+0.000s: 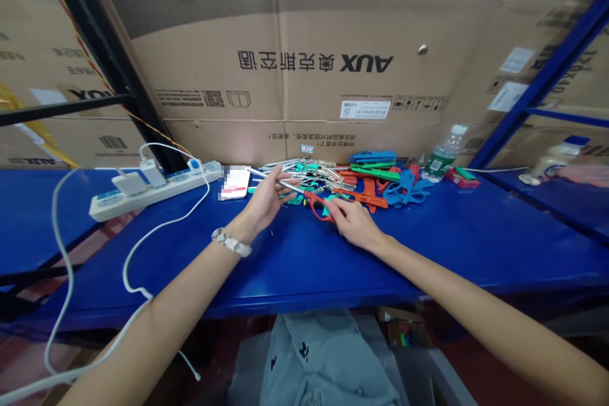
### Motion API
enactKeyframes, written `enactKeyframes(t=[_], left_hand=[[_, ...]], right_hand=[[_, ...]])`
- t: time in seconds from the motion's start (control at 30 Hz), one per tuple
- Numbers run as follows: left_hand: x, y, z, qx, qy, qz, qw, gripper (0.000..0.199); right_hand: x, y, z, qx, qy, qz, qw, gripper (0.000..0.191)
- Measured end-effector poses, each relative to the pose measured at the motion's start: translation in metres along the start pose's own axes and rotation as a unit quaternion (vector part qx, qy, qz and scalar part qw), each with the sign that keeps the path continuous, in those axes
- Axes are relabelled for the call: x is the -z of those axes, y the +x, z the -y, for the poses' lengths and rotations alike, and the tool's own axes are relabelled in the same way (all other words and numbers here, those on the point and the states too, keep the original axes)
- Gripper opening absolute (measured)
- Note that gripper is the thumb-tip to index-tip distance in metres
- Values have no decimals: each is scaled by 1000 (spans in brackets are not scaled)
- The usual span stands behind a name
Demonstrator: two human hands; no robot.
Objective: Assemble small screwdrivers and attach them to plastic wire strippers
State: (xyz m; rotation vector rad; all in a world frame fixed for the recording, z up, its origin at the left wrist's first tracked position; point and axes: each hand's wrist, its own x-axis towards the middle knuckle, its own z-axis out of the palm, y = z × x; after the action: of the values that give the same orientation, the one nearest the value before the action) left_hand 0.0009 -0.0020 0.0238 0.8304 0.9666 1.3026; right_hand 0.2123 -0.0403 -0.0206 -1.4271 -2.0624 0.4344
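Note:
A long silver rod [291,186] runs slantwise between my hands, with a red plastic loop [318,208] at its right end. My left hand [269,200] holds the rod between thumb and fingers, its other fingers partly extended. My right hand [354,222] is closed around the red loop end, thumb and forefinger pressed on it. Just behind the hands lies a pile of silver wire-like metal pieces [323,171] mixed with teal plastic bits. To the right are orange plastic pieces [368,195] and blue plastic pieces [406,190]. The exact kind of the held tool is unclear.
A phone [236,183] lies left of the pile, beside a white power strip [155,191] with plugged-in chargers. White cables cross the blue table [285,266]. A green-labelled bottle [442,155] stands right. Behind rises a large cardboard box [309,25]; a blue post [537,82] is on the right.

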Motion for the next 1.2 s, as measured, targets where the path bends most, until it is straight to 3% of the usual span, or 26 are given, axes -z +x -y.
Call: enactKeyframes(t=[0.1,0.2,0.3,0.43,0.57,0.83,1.03,1.1,1.2], left_hand=[[-20,15,-7,-27,-181,17,983,53],[-28,23,-8,-65,-223,28,972,54],[-24,23,-3,-101,-200,29,974,52],[-17,15,0,-170,-142,73,972,57],[-16,4,-3,-197,-130,81,969,59],[-21,-9,-6,-209,-105,115,965,57],[-39,-6,12,-277,12,80,957,57],[-46,-6,20,-269,13,78,960,64],[-51,-6,27,-207,-39,86,974,72]], right_hand=[[-4,3,3,-9,-59,-11,998,49],[-7,5,6,-10,-109,-18,994,46],[-10,4,8,-7,-140,-23,990,43],[-14,-2,10,19,-179,-44,983,41],[-16,-5,10,55,-201,-69,976,43],[-16,-7,10,126,-155,-100,975,46],[-14,-7,10,117,-86,-114,983,42],[-14,-8,11,105,-68,-111,986,40],[-14,-8,13,87,-36,-95,991,35]])
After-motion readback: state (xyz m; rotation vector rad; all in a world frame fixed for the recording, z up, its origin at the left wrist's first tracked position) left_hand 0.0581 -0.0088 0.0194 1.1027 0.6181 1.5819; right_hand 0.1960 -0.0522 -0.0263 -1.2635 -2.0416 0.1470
